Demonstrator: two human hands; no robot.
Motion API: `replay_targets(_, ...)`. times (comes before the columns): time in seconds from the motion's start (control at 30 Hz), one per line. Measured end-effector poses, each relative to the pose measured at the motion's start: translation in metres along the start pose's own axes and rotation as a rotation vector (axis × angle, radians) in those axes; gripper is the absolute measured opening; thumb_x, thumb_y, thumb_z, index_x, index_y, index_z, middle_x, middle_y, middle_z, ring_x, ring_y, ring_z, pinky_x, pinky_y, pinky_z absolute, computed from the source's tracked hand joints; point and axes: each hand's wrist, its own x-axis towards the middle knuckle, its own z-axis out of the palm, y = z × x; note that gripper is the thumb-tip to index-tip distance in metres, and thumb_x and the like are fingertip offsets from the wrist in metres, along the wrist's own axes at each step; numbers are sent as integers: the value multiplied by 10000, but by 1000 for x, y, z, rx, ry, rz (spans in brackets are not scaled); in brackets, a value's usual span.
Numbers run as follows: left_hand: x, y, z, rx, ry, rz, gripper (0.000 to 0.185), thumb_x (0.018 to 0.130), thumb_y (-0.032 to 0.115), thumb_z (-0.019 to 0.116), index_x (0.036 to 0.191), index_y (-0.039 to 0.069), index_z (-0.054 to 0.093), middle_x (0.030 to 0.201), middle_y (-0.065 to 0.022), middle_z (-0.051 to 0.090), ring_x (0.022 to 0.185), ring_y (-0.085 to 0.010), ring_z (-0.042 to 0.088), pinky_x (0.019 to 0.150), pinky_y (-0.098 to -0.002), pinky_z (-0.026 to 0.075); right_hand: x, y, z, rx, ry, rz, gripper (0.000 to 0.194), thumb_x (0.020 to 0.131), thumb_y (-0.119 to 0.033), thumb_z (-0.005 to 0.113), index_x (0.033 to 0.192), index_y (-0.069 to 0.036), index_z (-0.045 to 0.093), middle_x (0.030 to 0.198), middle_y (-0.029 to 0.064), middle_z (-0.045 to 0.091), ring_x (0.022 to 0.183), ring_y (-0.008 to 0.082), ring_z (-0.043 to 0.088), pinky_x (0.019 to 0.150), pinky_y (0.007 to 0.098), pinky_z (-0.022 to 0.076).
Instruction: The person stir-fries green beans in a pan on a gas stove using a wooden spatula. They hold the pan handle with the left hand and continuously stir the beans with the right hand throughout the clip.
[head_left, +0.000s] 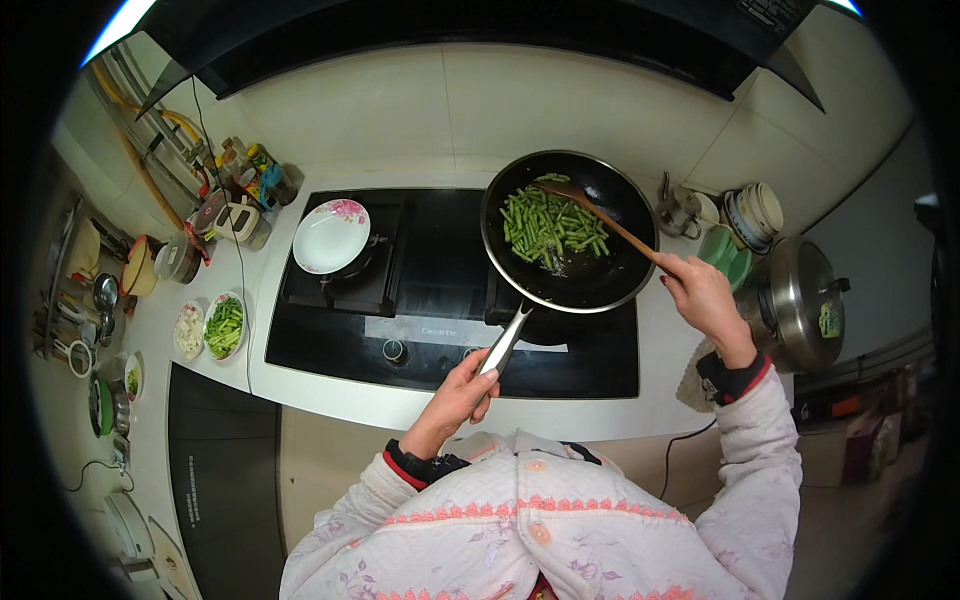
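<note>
A black frying pan (600, 281) sits over the right burner of a black glass gas hob (442, 255). Cut green beans (547, 221) lie in it, mostly left of its middle, with some whitish grains at their lower edge. My left hand (461, 394) is closed around the pan's metal handle (506, 341). In my right hand (697, 292) is the shaft of a wooden spatula (619, 229), whose blade rests on the beans at the upper left of the pan. A white plate with pink flowers (331, 238) stands over the left burner.
Left on the counter are a bowl of chopped green vegetable (224, 326), a bowl of white pieces (188, 331), jars and bottles (247, 176). To the right stand a metal pot (799, 300), stacked bowls (754, 210) and a small metal kettle (677, 210). A range hood (480, 22) hangs above.
</note>
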Motion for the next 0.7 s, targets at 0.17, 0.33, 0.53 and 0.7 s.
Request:
replay_targets(0.17, 1, -1, -1, -4, -5, 3, 453, 1072, 237, 529, 1482, 81, 416, 826, -26, 575, 493, -71, 456, 438, -237, 365, 0, -12, 7, -136, -100, 2, 346, 874, -89, 688, 1206, -185, 693, 858, 142, 647, 817, 378, 663, 695, 485, 527)
replay_targets(0.33, 2, -3, -2, -29, -7, -7, 461, 1071, 231, 533, 1489, 78, 413, 826, -26, 576, 492, -73, 461, 425, -240, 360, -24, -4, -78, -247, -260, -80, 354, 825, -85, 714, 1168, -171, 707, 862, 131, 665, 825, 375, 668, 705, 477, 528)
replay_targets(0.53, 4, -3, -4, -39, -23, -10, 476, 1070, 235, 538, 1498, 80, 397, 827, -30, 568, 486, -76, 449, 419, -244, 353, -43, -33, -164, -230, -407, -90, 242, 774, -109, 732, 1015, -137, 733, 774, 131, 683, 778, 352, 682, 664, 454, 523)
replay_targets(0.7, 4, -4, -3, -31, -19, -4, 483, 1071, 233, 537, 1502, 72, 390, 828, -32, 565, 483, -77, 443, 413, -246, 346, -43, -29, -102, -285, -362, -50, 209, 844, -137, 723, 1053, -131, 728, 793, 141, 664, 785, 371, 666, 674, 469, 508)
